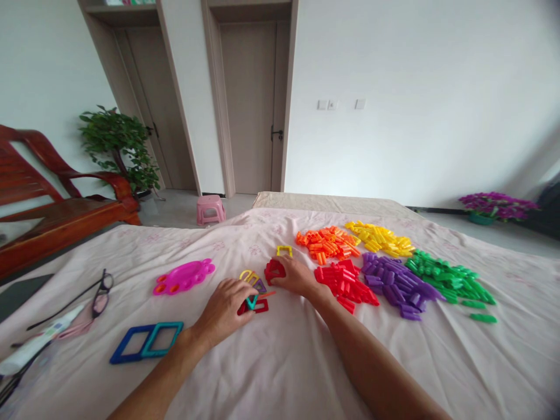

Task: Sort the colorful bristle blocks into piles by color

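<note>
My left hand (225,309) is closed, its fingers curled round a teal frame-shaped building tile (251,302), with a red piece partly hidden under the fingers. A red square frame tile (262,305) lies right beside it. My right hand (295,275) is closed on a red tile (273,269), whose full shape is covered by the fingers. Between the hands lie yellow frame tiles (248,276) and a purple tile (260,286). Just beyond my right hand is a yellow square frame (284,250).
Sorted piles of orange (328,242), yellow (380,237), red (345,283), purple (394,283) and green plastic pieces (450,277) spread to the right. Left are a magenta plastic tray (186,276), blue square frames (133,344), eyeglasses (102,291) and a white tube (39,341).
</note>
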`<state>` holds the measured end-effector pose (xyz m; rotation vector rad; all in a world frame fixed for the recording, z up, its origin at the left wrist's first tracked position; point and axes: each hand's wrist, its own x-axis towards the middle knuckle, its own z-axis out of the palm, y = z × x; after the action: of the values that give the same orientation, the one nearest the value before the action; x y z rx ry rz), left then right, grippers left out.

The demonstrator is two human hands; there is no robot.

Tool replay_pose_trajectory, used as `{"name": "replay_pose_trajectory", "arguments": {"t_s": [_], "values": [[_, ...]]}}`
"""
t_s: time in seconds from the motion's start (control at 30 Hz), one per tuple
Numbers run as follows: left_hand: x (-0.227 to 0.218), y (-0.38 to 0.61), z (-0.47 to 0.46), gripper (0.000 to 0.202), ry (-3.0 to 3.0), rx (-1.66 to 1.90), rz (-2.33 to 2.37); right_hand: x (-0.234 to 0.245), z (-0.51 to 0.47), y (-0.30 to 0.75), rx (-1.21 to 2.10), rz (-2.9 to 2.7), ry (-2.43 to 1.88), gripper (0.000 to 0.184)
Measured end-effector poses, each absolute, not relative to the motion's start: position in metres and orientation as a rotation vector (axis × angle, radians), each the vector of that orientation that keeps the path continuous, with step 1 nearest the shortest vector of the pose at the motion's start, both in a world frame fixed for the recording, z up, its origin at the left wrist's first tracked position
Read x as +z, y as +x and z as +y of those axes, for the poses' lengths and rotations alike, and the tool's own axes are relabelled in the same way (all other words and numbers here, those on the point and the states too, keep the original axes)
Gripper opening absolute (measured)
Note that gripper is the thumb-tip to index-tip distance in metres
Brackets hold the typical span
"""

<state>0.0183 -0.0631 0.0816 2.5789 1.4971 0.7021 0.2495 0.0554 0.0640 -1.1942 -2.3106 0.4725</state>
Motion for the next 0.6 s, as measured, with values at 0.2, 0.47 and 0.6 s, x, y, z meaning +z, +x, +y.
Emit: {"name": "replay_pose_trajectory", "arguments": {"t_s": [0.2,0.47,0.6], "values": [[0.086,0.002,-0.058,0.041,2.586,0.665,1.637,0.058,0.062,0.256,0.614,-2.311,-0.979,0.072],[0.083,-0.008,-0.054,0.048,2.547,0.628,1.798,0.058,0.061,0.253,0.518,-2.465,-0.936,0.073],[0.082,0.003,-0.055,0.038,2.575,0.794,1.766,0.062,0.055,0.251,0.399,-2.483,-0.997,0.07]]}}
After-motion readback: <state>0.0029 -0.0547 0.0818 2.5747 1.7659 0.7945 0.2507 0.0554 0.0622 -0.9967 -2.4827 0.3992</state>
